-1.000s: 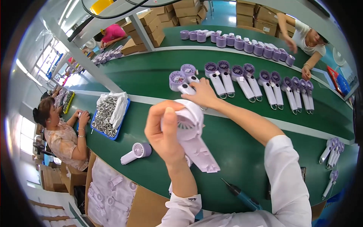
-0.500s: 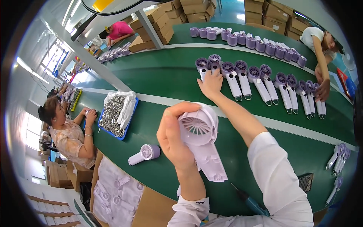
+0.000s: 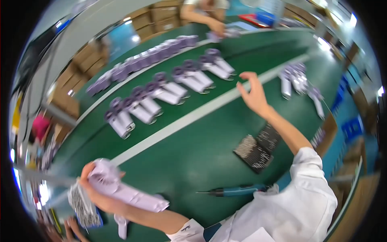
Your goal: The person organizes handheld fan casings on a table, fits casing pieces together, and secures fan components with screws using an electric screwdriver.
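My left hand (image 3: 93,192) is wrapped round the head of a lilac handheld fan shell (image 3: 135,195), its handle pointing toward the lower right. Stretched out over the green table, my right hand (image 3: 254,97) is empty with its fingers apart. It is just right of a row of finished-looking handheld fans (image 3: 164,93), white-handled with purple heads and metal loops, and apart from them. Farther right lies a cluster of similar fans (image 3: 297,78). A teal electric screwdriver (image 3: 231,190) rests in front of me, its bit pointing left. Motion blurs parts of the picture.
Two dark trays (image 3: 258,151) with small screw-like pieces lie between my right forearm and the screwdriver. A pale strip (image 3: 181,125) crosses the green table. Lilac cup-shaped fan heads (image 3: 149,58) stand beyond it. A co-worker's hand (image 3: 217,28) is at the far side. Metal rings fill a tray (image 3: 84,207) at lower left.
The view has swung to the right. My right hand has come away from a fan in the row and is now empty. My left hand keeps the lilac fan shell, now lower left in view.
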### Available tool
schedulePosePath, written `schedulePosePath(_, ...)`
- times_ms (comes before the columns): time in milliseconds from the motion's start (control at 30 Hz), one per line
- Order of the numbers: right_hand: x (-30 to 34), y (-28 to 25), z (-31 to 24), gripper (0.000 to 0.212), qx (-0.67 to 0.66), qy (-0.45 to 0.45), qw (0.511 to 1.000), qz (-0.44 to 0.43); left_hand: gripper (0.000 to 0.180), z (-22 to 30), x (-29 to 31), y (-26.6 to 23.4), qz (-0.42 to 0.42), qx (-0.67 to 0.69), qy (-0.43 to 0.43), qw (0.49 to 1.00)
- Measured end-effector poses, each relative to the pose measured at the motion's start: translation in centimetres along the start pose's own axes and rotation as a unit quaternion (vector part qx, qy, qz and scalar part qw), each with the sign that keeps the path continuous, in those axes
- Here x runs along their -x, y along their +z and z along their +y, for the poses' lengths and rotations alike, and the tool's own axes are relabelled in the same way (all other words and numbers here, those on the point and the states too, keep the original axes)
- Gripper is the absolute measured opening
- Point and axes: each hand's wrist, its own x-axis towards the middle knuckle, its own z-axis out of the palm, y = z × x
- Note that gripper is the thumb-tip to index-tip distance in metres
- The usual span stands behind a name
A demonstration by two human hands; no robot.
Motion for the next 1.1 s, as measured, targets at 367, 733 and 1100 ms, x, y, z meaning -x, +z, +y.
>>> schedulePosePath(367,6.0,-20.8,21.4,0.082,0.369,0.236,0.897,-0.050,0.046,-1.1,2.3,4.4,-0.070,-0.006,-0.011,0.997)
schedulePosePath(733,3.8,-17.3,26.7,0.068,0.406,0.347,0.830,-0.161,0.042,0.8,4.0,5.8,-0.084,-0.007,0.031,0.996)
schedulePosePath(1100,-0.7,-7.7,23.8,0.062,0.376,0.271,0.884,-0.066,0.041,-0.3,3.2,6.7,-0.107,-0.024,0.013,0.994)
